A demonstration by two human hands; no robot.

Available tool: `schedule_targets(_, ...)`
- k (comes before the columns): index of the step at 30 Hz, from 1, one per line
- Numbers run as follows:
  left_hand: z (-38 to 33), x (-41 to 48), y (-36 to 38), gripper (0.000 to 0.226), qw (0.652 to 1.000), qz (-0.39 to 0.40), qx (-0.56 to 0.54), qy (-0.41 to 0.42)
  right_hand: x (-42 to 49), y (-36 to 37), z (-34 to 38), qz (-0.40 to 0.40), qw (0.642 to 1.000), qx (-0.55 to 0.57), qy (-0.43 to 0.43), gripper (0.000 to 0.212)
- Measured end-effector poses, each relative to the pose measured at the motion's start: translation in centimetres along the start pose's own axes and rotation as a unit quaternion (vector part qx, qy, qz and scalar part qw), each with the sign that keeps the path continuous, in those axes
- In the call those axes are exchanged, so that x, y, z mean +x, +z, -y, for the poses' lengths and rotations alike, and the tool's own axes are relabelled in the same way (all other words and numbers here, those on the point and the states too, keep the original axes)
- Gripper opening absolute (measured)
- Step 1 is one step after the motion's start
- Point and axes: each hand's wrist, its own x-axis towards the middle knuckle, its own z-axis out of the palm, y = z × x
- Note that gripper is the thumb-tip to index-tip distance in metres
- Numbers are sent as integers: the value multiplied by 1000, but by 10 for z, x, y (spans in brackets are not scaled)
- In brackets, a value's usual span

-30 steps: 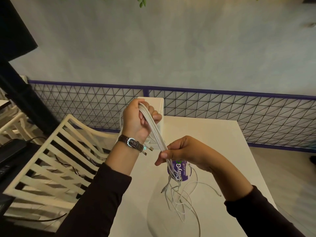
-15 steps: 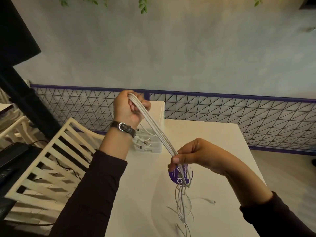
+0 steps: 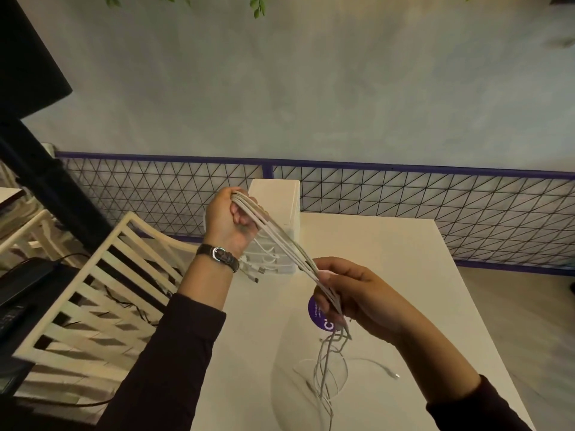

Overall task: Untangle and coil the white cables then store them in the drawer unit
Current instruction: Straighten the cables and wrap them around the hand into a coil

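Observation:
A bundle of several white cables stretches taut between both hands above the table. My left hand is raised and closed around the upper end, with short plug ends dangling below its wrist. My right hand is lower and to the right, pinching the same strands. Below it the loose cable tails hang and curl onto the white table. The white drawer unit stands behind my left hand at the table's far left, its front partly hidden by hand and cables.
A round purple sticker lies on the table under my right hand. A white slatted chair stands left of the table, with dark cords and a black device beyond it. A black mesh fence runs behind the table.
My right hand has slid down and to the right along the cables, pulling the strands out longer. My left hand has stayed raised near the drawer unit.

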Motion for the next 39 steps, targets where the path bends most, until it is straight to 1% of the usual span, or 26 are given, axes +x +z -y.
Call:
schedule_targets(3, 5, -1, 5, 60, 1000, 3, 27, 2, 3, 3, 8, 3, 999, -47, -19, 20)
schedule_targets(5, 7, 0, 9, 61, 999, 2, 38, 5, 7, 3, 11, 19, 998, -61, -12, 22)
schedule_targets(7, 5, 0, 12, 61, 999, 9, 43, 8, 10, 2, 13, 55, 997, -46, 10, 20)
schedule_targets(10, 0, 0, 18, 61, 998, 28, 64, 11, 13, -1, 9, 135, 990, -14, 44, 9)
schedule_targets(11, -2, 0, 20, 61, 997, 30, 70, 15, 13, -1, 8, 153, 987, -7, 45, 5)
schedule_targets(13, -8, 1, 24, 61, 997, 25, 66, 24, 12, 2, 5, 165, 986, 4, 25, 6)
schedule_targets(15, -13, 2, 26, 60, 998, 26, 56, 29, 10, 7, 1, 147, 989, -4, -12, 8)
schedule_targets(19, -16, 0, 29, 60, 996, 31, 77, 29, 5, 18, -4, 46, 994, -75, -60, 11)
schedule_targets(23, -13, -1, 33, 62, 994, 49, 93, 38, 4, 23, 0, -68, 980, -160, -97, 11)
schedule_targets(25, -11, -1, 36, 65, 992, 68, 98, 34, 7, 23, 0, -92, 976, -172, -98, 20)
schedule_targets(28, -10, 2, 37, 66, 991, 80, 103, 27, 11, 26, -2, -85, 982, -147, -85, 36)
schedule_targets(30, -11, 4, 34, 66, 991, 68, 110, 30, 12, 25, -5, -82, 986, -121, -80, 41)
schedule_targets(32, -12, 5, 31, 65, 992, 56, 113, 30, 12, 24, -7, -74, 990, -91, -77, 37)
schedule_targets(34, -14, 5, 28, 65, 992, 46, 115, 27, 10, 21, -8, -44, 996, -26, -66, 29)
schedule_targets(36, -17, 4, 26, 64, 990, 27, 134, 35, 8, 15, -7, -2, 999, 24, -48, 36)
schedule_targets(37, -18, 4, 24, 64, 989, 18, 143, 40, 7, 13, -6, 18, 999, 28, -41, 38)
schedule_targets(39, -20, 4, 22, 63, 988, 7, 150, 47, 5, 10, -4, 51, 998, 16, -27, 33)
